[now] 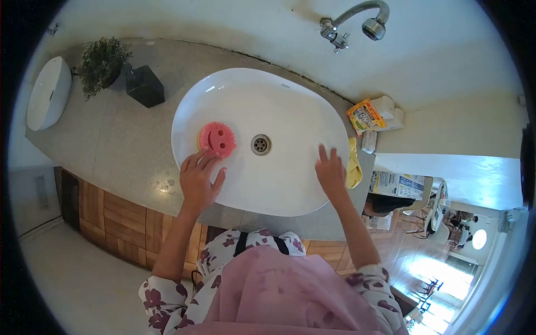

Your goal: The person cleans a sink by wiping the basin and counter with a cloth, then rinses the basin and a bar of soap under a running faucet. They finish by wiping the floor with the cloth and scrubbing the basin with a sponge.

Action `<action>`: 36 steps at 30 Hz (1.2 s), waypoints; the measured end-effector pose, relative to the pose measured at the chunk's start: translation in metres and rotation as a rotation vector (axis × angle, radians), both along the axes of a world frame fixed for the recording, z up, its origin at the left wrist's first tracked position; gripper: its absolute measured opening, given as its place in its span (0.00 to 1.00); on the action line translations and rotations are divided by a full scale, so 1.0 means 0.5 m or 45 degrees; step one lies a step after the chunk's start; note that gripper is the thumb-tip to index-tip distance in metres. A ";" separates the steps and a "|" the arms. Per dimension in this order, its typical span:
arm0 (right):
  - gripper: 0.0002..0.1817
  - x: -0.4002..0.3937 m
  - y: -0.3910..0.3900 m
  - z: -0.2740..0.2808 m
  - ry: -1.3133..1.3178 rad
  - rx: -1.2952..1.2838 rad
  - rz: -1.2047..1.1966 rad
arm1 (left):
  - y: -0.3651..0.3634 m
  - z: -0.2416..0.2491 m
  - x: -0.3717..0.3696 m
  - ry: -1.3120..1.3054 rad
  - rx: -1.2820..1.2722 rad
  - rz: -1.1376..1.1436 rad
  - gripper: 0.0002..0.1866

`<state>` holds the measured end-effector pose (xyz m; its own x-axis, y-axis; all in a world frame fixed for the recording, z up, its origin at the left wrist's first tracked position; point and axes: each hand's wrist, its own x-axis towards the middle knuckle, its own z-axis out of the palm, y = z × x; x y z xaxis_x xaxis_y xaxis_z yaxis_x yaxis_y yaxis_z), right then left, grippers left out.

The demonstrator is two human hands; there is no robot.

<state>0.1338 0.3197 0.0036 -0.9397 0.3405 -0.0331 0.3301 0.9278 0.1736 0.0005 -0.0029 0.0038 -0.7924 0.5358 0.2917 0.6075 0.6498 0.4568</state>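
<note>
A pink round sponge with a smiley face (216,138) lies inside the white oval basin (279,95), left of the metal drain (261,144). My left hand (199,180) rests on the basin's near left rim, fingers spread, fingertips just touching or beside the sponge's lower edge. My right hand (330,171) lies flat with fingers apart on the basin's inner right side, holding nothing. A yellow cloth (354,167) hangs over the rim just right of that hand.
A curved metal tap (357,22) juts from the wall above the basin. On the grey counter (111,145) stand a small potted plant (100,62), a black block (144,85), a second white basin (49,92) and, at right, a yellow packet (365,116).
</note>
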 end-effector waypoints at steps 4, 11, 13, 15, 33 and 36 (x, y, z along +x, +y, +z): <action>0.29 0.059 -0.034 0.055 -0.334 -0.025 -0.150 | 0.000 -0.004 -0.001 -0.035 0.019 0.037 0.11; 0.31 -0.071 0.012 -0.005 0.078 0.035 -0.056 | 0.000 -0.002 0.000 0.005 -0.005 -0.006 0.11; 0.33 0.004 0.044 -0.004 0.169 0.237 0.125 | -0.001 -0.002 0.002 -0.016 -0.009 0.002 0.11; 0.34 0.057 0.052 0.016 0.028 0.212 0.059 | 0.001 -0.004 -0.001 -0.041 -0.009 0.010 0.11; 0.36 -0.075 0.079 -0.012 0.240 0.144 0.175 | 0.001 -0.012 0.002 -0.069 -0.055 0.012 0.13; 0.36 -0.128 0.058 0.004 0.196 0.125 0.141 | 0.001 -0.011 -0.001 -0.058 -0.072 -0.016 0.14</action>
<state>0.0696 0.3489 0.0054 -0.9629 0.2295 0.1417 0.2568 0.9409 0.2208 -0.0002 -0.0026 -0.0016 -0.7973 0.5602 0.2247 0.5951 0.6677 0.4472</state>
